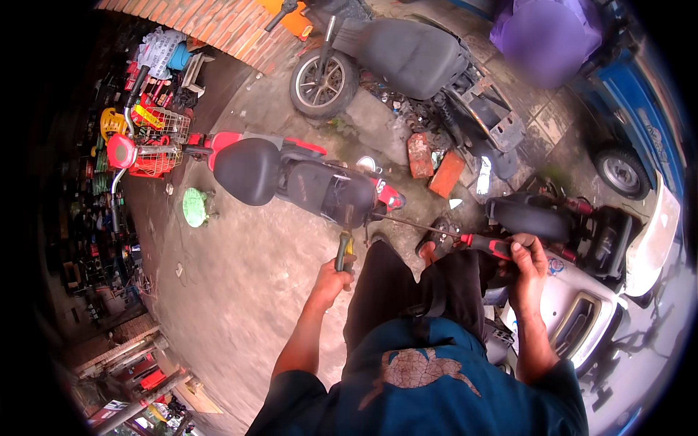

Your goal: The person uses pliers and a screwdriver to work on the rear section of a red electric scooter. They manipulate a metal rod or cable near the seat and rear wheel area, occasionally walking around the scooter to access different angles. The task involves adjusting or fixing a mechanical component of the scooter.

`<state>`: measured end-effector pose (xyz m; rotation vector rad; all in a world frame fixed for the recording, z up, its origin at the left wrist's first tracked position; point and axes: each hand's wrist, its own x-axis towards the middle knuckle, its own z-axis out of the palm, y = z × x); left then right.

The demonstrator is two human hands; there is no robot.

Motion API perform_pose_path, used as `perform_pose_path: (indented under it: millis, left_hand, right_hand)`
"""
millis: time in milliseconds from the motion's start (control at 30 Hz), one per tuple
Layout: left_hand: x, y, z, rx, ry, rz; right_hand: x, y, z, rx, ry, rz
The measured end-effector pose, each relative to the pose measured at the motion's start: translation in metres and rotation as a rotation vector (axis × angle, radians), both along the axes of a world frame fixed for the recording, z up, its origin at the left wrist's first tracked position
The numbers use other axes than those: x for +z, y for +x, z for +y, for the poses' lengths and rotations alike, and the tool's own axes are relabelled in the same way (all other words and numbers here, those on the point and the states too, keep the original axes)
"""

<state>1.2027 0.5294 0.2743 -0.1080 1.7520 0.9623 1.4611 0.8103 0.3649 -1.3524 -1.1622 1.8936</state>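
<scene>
Near the frame's centre, the left hand (331, 280) is closed in a grip on a short tool (343, 251) with a dark and yellow handle, held upright just below the rear of the red scooter (291, 171). Right of centre, the right hand (527, 261) is closed in a grip on the red-and-black handle of a long screwdriver (436, 231), whose thin shaft runs left toward the scooter's tail. A white scooter (582, 305) stands at lower right, a grey one (414, 54) at top, and a green stool (195, 207) at left.
</scene>
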Motion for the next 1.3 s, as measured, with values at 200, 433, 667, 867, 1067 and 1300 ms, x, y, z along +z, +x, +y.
perform_pose_path:
  millis: [200, 433, 667, 867, 1067, 1300]
  left_hand:
    - [0.005, -0.010, -0.015, -0.143, 0.036, -0.033]
    - [0.013, -0.015, -0.022, -0.205, 0.084, -0.081]
    - [0.014, -0.015, -0.015, -0.226, 0.086, -0.082]
    - [0.015, -0.010, -0.010, -0.210, 0.097, -0.051]
    - [0.021, -0.004, -0.005, -0.235, 0.057, -0.001]
    - [0.000, 0.005, -0.016, -0.255, 0.056, 0.098]
  right_hand:
    - [-0.027, 0.015, -0.023, -0.151, -0.105, -0.018]
    - [-0.052, 0.014, -0.042, -0.198, -0.159, -0.040]
    - [-0.077, 0.032, -0.039, -0.250, -0.201, -0.048]
    - [-0.095, 0.030, -0.033, -0.275, -0.266, -0.020]
    - [-0.107, 0.029, -0.025, -0.229, -0.323, -0.001]
    - [-0.117, 0.028, -0.020, -0.186, -0.357, -0.004]
